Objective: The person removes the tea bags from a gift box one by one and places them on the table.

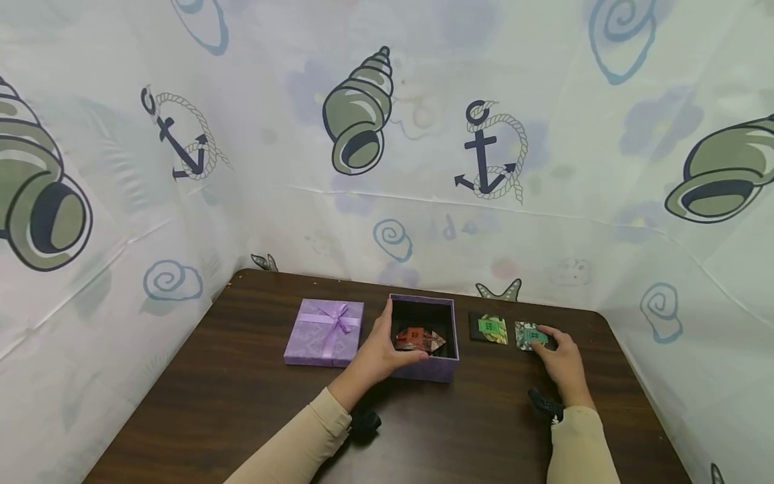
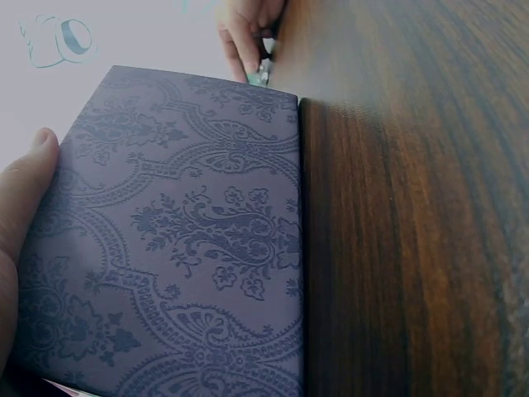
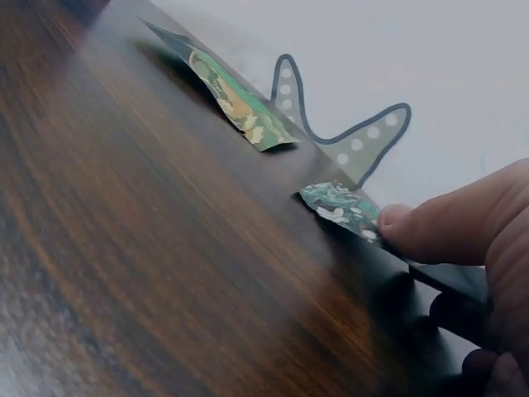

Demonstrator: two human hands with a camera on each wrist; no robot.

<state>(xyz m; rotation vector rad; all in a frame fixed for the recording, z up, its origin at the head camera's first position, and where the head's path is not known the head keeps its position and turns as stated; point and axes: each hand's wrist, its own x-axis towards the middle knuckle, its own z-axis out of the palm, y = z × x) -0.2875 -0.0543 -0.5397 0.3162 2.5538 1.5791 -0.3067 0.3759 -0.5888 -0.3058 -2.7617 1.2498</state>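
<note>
An open purple gift box [image 1: 444, 370] stands on the table, a red patterned packet [image 1: 417, 339] lying inside its dark interior. At the box's near left corner my left hand [image 1: 377, 349] holds it, thumb along the front rim. The patterned front wall of the box fills much of the left wrist view, with my thumb [image 2: 25, 194] at its rim. Farther right, my right hand [image 1: 565, 363] pinches a small green-and-white packet [image 1: 527, 335] by its right end. The right wrist view shows my thumb on that packet [image 3: 339, 207]; the other fingers are partly dark.
A purple lid with a ribbon bow [image 1: 323, 333] lies left of the box. Between the box and my right hand lies a black, green and yellow packet [image 1: 490, 328]. Behind the brown table [image 1: 242, 376] hangs a white shell-and-anchor cloth [image 1: 423, 168].
</note>
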